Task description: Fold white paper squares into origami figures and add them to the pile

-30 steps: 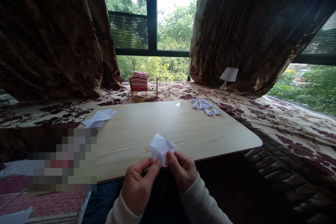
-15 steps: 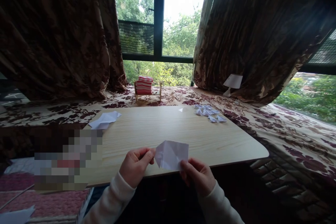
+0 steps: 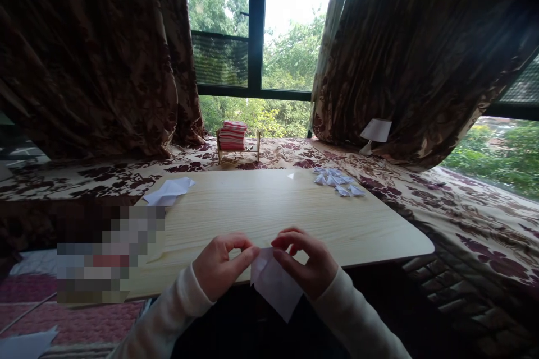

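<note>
A creased white sheet of paper (image 3: 280,291) hangs tilted at the near edge of the wooden table (image 3: 236,207), held up between both hands. My left hand (image 3: 221,263) pinches its upper left corner between thumb and forefinger. At the upper right part of its top edge, my right hand (image 3: 309,263) has thumb and forefinger closed on the paper, the other fingers curled. Several small folded paper pieces (image 3: 337,180) lie at the table's far right corner. Another white paper (image 3: 170,190) rests at the far left corner.
A small wooden rack with folded striped cloths (image 3: 233,137) stands on the patterned ledge beyond the table. A white lamp (image 3: 376,132) is by the right curtain (image 3: 400,56). Blurred-out items (image 3: 109,258) sit at the table's left edge. More paper (image 3: 29,343) lies low at left.
The paper has turned and dropped, so its lower corner now points down. My right hand has moved up from its lower right corner to the top edge, nearer my left hand.
</note>
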Demonstrator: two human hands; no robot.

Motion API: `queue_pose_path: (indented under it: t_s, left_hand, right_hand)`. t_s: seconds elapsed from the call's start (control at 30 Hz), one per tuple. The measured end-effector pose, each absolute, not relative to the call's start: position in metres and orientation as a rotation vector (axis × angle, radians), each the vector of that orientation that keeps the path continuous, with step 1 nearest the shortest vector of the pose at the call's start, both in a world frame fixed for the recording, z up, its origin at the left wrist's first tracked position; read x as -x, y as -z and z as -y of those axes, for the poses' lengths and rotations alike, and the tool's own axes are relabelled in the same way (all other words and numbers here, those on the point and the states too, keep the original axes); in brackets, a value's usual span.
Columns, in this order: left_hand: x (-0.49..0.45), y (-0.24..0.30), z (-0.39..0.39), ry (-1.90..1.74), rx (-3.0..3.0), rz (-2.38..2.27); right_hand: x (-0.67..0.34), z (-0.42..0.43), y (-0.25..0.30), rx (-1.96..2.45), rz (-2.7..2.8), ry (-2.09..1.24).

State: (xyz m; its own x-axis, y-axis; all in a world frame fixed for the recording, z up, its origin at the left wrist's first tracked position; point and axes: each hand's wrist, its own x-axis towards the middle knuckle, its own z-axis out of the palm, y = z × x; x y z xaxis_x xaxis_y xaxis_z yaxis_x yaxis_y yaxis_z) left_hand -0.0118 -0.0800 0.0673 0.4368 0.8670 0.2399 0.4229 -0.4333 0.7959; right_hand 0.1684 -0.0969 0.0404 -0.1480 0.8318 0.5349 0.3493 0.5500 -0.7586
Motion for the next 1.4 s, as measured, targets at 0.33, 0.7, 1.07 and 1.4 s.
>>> queue_pose_path:
  t_s: [0.33, 0.7, 1.07, 1.4]
  left_hand:
    - [0.014, -0.045, 0.088, -1.102, -1.407, -0.994]
    - [-0.002, -0.048, 0.095, -1.128, -1.159, -0.917]
    - [0.009, -0.045, 0.099, -1.096, -1.792, -1.122]
    - [0.003, -0.053, 0.101, -1.064, -2.114, -1.194]
  right_hand:
    - [-0.158, 0.100, -0.016, 0.996, 1.029, -1.103]
    - [-0.154, 0.105, -0.021, 0.968, 1.042, -1.094]
    - [-0.161, 0.107, -0.021, 0.992, 1.137, -1.121]
    - [-0.162, 0.111, -0.022, 0.963, 1.194, -1.131]
